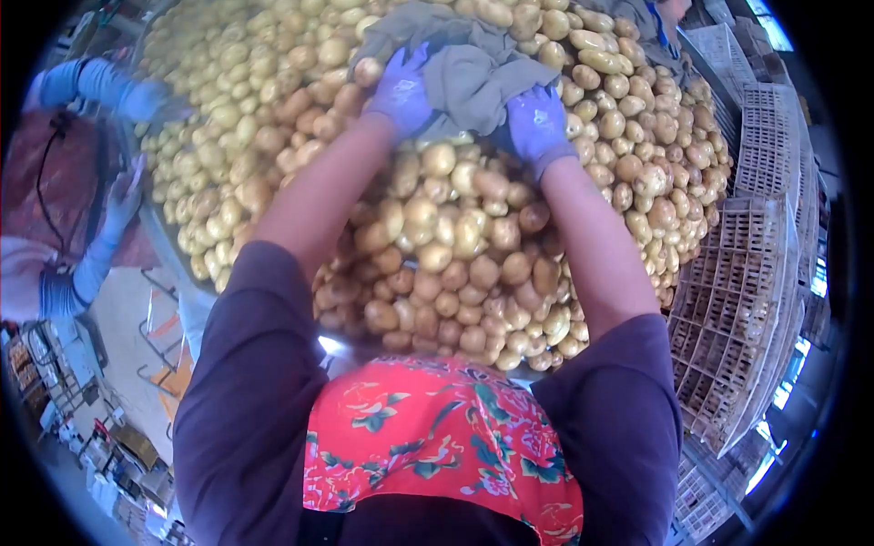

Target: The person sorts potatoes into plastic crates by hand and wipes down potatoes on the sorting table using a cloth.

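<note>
A bunched grey cloth (469, 82) lies on a big heap of small, wet, yellow-brown potatoes (446, 241). My left hand (402, 96), in a purple glove, grips the cloth's left side, with a couple of fingers showing on top. On the other side my right hand (539, 123), gloved the same way, is closed on the cloth's edge. The fabric hides part of the fingers of both hands. Loose potatoes surround both wrists and fill the space between my forearms.
Stacked plastic crates (733, 282) stand along the right. To the left, a co-worker's gloved hands (125, 196) are at the heap's edge. Another person's hand (674, 9) shows at the top right, by more grey cloth (651, 41). Shelves of goods (100, 428) stand lower left.
</note>
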The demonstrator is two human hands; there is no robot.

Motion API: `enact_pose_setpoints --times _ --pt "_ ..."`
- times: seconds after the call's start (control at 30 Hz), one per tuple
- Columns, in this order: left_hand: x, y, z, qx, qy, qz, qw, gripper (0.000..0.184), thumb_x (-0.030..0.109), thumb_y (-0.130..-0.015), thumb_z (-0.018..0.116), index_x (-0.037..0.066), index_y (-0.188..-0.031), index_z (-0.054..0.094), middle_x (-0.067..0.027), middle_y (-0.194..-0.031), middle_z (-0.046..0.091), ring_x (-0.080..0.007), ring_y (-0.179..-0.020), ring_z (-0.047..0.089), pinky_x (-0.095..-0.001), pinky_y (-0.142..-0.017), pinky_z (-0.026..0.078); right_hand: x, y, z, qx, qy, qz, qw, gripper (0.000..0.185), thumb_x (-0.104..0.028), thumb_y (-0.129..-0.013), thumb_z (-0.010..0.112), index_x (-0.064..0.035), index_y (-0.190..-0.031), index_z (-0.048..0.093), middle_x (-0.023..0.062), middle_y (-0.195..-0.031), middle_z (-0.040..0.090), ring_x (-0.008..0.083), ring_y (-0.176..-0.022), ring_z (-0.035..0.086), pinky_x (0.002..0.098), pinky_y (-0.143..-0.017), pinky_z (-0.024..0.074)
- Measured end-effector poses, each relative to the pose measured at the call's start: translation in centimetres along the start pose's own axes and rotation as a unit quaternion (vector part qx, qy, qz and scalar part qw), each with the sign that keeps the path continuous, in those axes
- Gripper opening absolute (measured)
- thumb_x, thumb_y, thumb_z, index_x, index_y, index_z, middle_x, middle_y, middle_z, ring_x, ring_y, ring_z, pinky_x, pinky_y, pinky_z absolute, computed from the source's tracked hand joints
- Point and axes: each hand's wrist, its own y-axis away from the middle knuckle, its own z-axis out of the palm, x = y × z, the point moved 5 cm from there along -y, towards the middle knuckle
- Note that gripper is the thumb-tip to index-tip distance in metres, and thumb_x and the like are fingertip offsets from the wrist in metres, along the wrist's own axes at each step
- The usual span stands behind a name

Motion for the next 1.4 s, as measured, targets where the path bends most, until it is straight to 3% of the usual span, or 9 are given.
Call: enact_pose_setpoints --times 0.1,0.2,0.33,0.5,0.57,1.0,1.1,1.23,1.4 --pt "3.3 5.6 -2.9 -0.056 -0.028 -0.056 0.996 0.051 0.028 -0.086 0.052 0.008 -0.134 0.048 -0.0116 -0.138 0.046 -0.0343 -0.129 0.038 -0.0502 -0.109 0.025 0.8 2.9 0.5 0.06 -0.1 -0.044 0.992 0.036 -0.023 -0.087 0.048 -0.0036 -0.114 0.061 0.016 -0.116 0.062 0.0264 -0.111 0.057 0.041 -0.099 0.0389" --pt "7.3 14.5 -7.0 -0.084 0.331 -0.222 0.913 0.046 0.024 -0.092 0.041 0.008 -0.135 0.047 -0.0171 -0.141 0.042 -0.0431 -0.127 0.037 -0.0518 -0.11 0.024 -2.0 10.8 -4.4 0.016 -0.179 -0.079 0.98 0.041 -0.022 -0.088 0.047 -0.0031 -0.125 0.052 0.0159 -0.127 0.053 0.0293 -0.121 0.047 0.0427 -0.105 0.0319" --pt "14.3 23.4 -8.5 -0.057 -0.028 -0.083 0.995 0.046 0.017 -0.083 0.048 0.016 -0.129 0.053 -0.0094 -0.141 0.044 -0.0332 -0.132 0.036 -0.0604 -0.108 0.022 -7.3 20.3 -4.2 -0.004 -0.393 0.008 0.919 0.052 -0.02 -0.09 0.045 -0.0024 -0.139 0.04 0.0158 -0.142 0.042 0.0332 -0.134 0.034 0.0449 -0.113 0.0226" --pt "8.0 14.7 -6.9 -0.011 -0.119 -0.094 0.988 0.051 0.015 -0.087 0.044 0.015 -0.138 0.044 -0.0079 -0.147 0.038 -0.0279 -0.137 0.032 -0.0591 -0.11 0.018 -10.1 9.6 -2.0 -0.219 0.002 -0.146 0.965 0.04 -0.022 -0.084 0.047 -0.005 -0.118 0.062 0.0183 -0.126 0.057 0.032 -0.121 0.049 0.0442 -0.105 0.0315" --pt "6.0 11.2 -6.9 -0.017 -0.217 -0.123 0.968 0.057 0.025 -0.082 0.053 0.016 -0.138 0.043 -0.01 -0.142 0.044 -0.0274 -0.133 0.038 -0.0561 -0.11 0.02 -9.3 4.3 2.9 0.131 -0.116 -0.015 0.984 0.033 -0.022 -0.082 0.05 -0.0058 -0.106 0.066 0.0172 -0.116 0.062 0.0308 -0.111 0.055 0.0439 -0.103 0.0339" --pt "20.0 26.7 -6.2 -0.085 -0.02 -0.177 0.98 0.051 0.01 -0.084 0.044 0.01 -0.134 0.047 -0.0127 -0.134 0.05 -0.0337 -0.13 0.041 -0.063 -0.108 0.019 -9.3 28.0 -0.1 -0.109 -0.078 -0.132 0.982 0.038 -0.021 -0.08 0.05 -0.0052 -0.111 0.066 0.0142 -0.118 0.062 0.0327 -0.124 0.046 0.047 -0.111 0.0257" --pt "16.4 21.9 -5.0 0.004 -0.055 -0.089 0.994 0.049 0.011 -0.088 0.037 0.011 -0.137 0.045 -0.015 -0.135 0.049 -0.0336 -0.13 0.04 -0.0547 -0.112 0.018 -10.5 20.1 -1.5 -0.039 -0.113 -0.101 0.988 0.044 -0.024 -0.084 0.05 -0.0076 -0.125 0.057 0.014 -0.128 0.056 0.03 -0.123 0.046 0.0451 -0.109 0.0284" --pt "12.2 17.4 -5.0 -0.006 -0.045 -0.205 0.978 0.05 0.027 -0.088 0.048 0.011 -0.136 0.046 -0.0121 -0.142 0.044 -0.032 -0.136 0.032 -0.0513 -0.111 0.019 -9.5 18.0 -3.7 0.126 -0.088 -0.146 0.977 0.036 -0.018 -0.089 0.046 -0.0093 -0.121 0.06 0.0159 -0.128 0.056 0.0304 -0.123 0.047 0.0416 -0.104 0.0345" --pt "20.7 22.8 -7.1 0.027 0.085 -0.22 0.972 0.047 0.02 -0.091 0.041 0.009 -0.136 0.045 -0.0144 -0.144 0.041 -0.0349 -0.138 0.03 -0.058 -0.111 0.014 -3.8 26.1 -7.7 0.053 -0.588 0.003 0.807 0.033 -0.015 -0.094 0.043 -0.0038 -0.122 0.056 0.0145 -0.121 0.058 0.0253 -0.111 0.055 0.0362 -0.097 0.0422"
